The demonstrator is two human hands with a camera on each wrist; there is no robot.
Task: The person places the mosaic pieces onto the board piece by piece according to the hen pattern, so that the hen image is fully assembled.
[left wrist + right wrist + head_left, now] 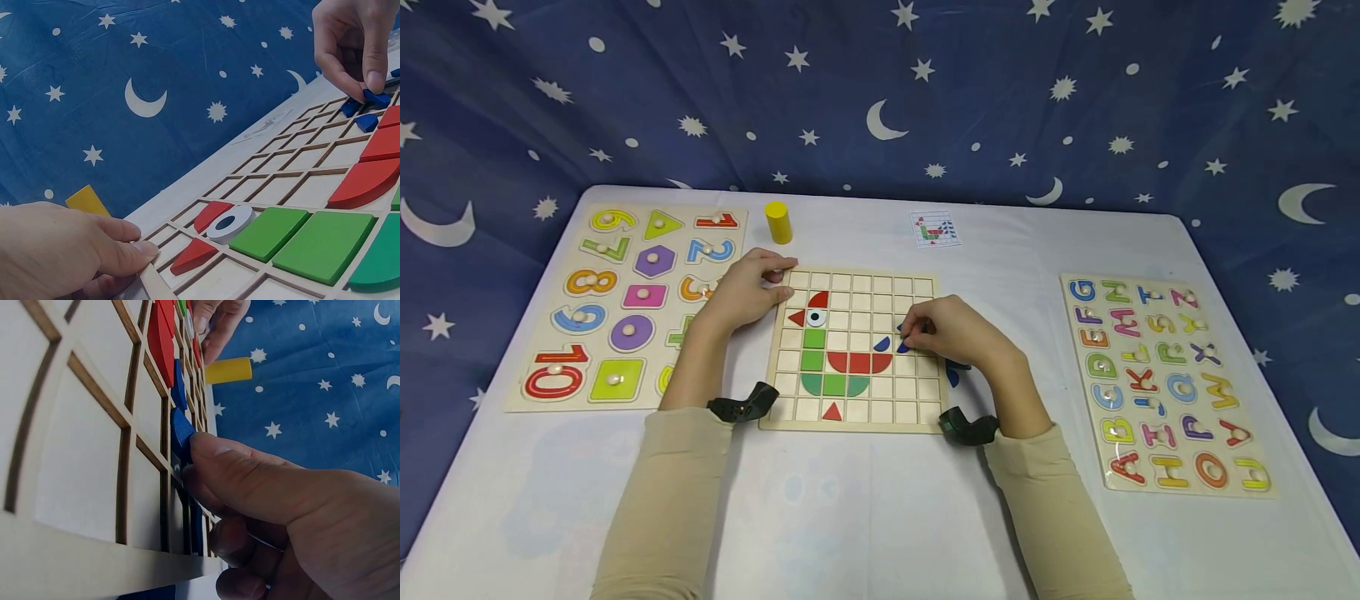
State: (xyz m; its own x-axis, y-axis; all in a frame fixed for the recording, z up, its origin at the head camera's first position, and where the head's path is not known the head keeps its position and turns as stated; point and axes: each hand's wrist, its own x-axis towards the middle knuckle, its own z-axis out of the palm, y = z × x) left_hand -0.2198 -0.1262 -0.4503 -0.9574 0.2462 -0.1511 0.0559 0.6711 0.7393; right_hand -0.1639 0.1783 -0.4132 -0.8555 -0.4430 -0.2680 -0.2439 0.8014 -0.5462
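Observation:
A wooden grid board (pixel 853 426) lies at the table's middle, with red, green and blue pieces and a round eye piece (pixel 816 317) in its squares. At its far left corner, my left hand (pixel 747 287) holds the frame, thumb (pixel 145 249) on the edge. Over the board's right part, my right hand (pixel 958 333) pinches a small blue curved-edge piece (pixel 182 432) between thumb and fingers. Beside that piece sits another blue piece (pixel 882 343). Red pieces (pixel 859 362) and green squares (pixel 813 350) stand left of it. My fingers hide part of the right-hand squares.
Several blue pieces (pixel 953 377) lie off the board's right side, partly under my right wrist. A picture card (pixel 936 229) and a yellow cylinder (pixel 778 222) are behind the board. A number puzzle (pixel 568 406) lies left, a letter puzzle (pixel 1187 492) right.

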